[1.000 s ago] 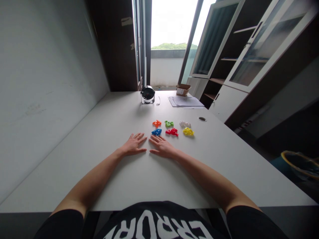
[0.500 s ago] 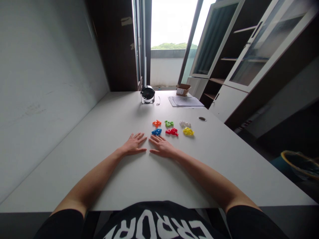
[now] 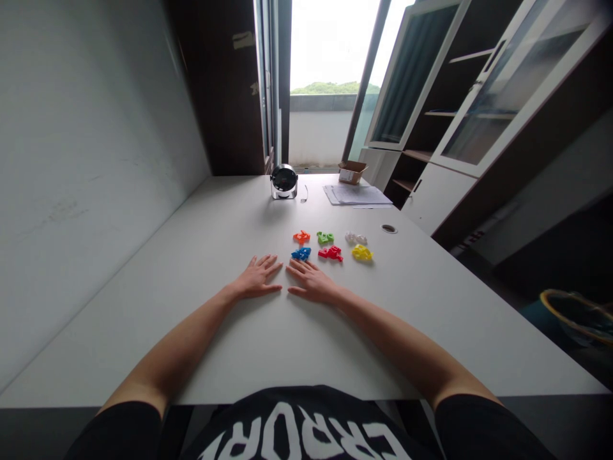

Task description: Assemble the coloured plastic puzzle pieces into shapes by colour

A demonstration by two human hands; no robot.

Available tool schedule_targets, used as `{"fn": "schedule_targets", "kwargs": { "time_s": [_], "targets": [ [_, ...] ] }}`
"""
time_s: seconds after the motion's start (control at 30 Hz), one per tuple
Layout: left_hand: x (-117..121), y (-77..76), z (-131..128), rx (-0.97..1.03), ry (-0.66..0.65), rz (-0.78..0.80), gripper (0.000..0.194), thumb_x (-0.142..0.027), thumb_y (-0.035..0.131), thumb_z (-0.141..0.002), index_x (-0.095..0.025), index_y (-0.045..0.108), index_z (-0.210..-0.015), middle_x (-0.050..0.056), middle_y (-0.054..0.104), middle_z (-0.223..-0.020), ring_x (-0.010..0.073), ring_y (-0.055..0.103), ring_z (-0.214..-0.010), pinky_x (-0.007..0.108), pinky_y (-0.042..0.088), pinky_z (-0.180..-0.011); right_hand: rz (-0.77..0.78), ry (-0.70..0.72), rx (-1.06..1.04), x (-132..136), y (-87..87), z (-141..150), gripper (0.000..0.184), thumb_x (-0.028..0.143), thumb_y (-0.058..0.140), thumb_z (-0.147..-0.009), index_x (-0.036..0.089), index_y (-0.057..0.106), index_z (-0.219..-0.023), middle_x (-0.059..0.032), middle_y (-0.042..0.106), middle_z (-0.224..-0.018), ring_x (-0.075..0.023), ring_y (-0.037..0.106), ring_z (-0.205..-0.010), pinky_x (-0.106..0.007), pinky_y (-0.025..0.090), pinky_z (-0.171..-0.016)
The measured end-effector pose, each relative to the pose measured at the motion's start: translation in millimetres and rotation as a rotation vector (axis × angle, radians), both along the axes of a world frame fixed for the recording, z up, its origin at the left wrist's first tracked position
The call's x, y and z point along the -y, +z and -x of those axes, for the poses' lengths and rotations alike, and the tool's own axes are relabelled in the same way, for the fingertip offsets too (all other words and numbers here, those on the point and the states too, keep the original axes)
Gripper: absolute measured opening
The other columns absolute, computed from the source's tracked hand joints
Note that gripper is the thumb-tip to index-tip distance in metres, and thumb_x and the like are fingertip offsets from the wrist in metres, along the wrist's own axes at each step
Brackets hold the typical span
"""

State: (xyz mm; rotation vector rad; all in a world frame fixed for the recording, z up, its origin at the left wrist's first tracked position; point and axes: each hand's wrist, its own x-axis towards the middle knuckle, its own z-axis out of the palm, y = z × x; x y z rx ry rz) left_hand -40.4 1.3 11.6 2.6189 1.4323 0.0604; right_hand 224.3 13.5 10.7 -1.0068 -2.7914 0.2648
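My left hand and my right hand lie flat on the white table, palms down, fingers stretched out, holding nothing. Just beyond my right fingertips sits a blue plastic piece. Further out lie a red piece, a yellow piece, an orange piece, a green piece and a whitish clear piece. Neither hand touches any piece.
A small round black device on a stand is at the table's far end, with a stack of papers and a small cardboard box to its right. A cable hole is near the right edge. Cabinets stand on the right.
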Motion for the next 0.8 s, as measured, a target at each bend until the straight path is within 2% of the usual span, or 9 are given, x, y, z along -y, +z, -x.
{"fn": "schedule_targets", "kwargs": {
  "time_s": [0.8],
  "targets": [
    [0.5, 0.7, -0.2, 0.009, 0.011, 0.008, 0.082, -0.078, 0.035, -0.089, -0.036, 0.024, -0.158, 0.004, 0.013, -0.167, 0.0303, 0.011, -0.154, 0.055, 0.007, -0.123, 0.008, 0.009, -0.017, -1.3, -1.3, -0.7, 0.082, 0.073, 0.037, -0.094, 0.022, 0.029, -0.158, -0.0087, 0.022, -0.164, -0.0284, 0.021, -0.151, -0.045, 0.014, -0.125]
  ]
}}
